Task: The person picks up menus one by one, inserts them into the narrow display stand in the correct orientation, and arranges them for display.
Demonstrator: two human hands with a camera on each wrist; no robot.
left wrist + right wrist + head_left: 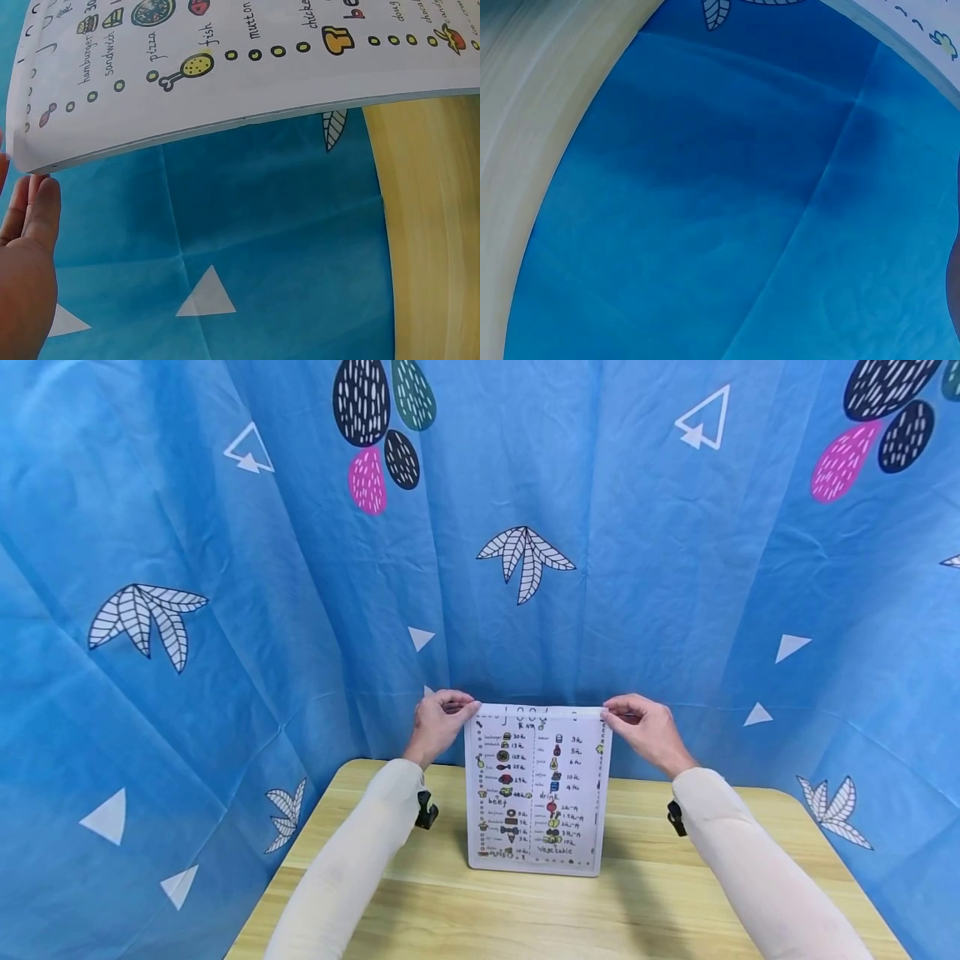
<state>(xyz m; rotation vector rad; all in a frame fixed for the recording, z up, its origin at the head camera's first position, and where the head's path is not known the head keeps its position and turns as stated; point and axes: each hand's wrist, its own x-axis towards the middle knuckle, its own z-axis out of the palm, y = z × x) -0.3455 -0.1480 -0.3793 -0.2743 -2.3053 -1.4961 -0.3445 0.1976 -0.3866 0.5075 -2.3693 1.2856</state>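
Note:
A white menu board (536, 793) with handwritten food names, prices and small drawings is held upright, its printed face toward me. My left hand (442, 724) pinches its top left corner, and my right hand (648, 731) pinches the top right one. Whether the lower edge touches the table cannot be made out. In the left wrist view, the menu board (247, 82) spans the top, with the left hand (30, 262) at its corner. Only a strip of the menu board (930, 37) and a dark sliver of the right hand (954, 292) show in the right wrist view.
The light wooden table (420, 918) lies under the board and both forearms. A blue patterned curtain (637, 568) hangs behind the table and along both sides. Each wrist wears a small black device, such as the left wrist device (427, 810).

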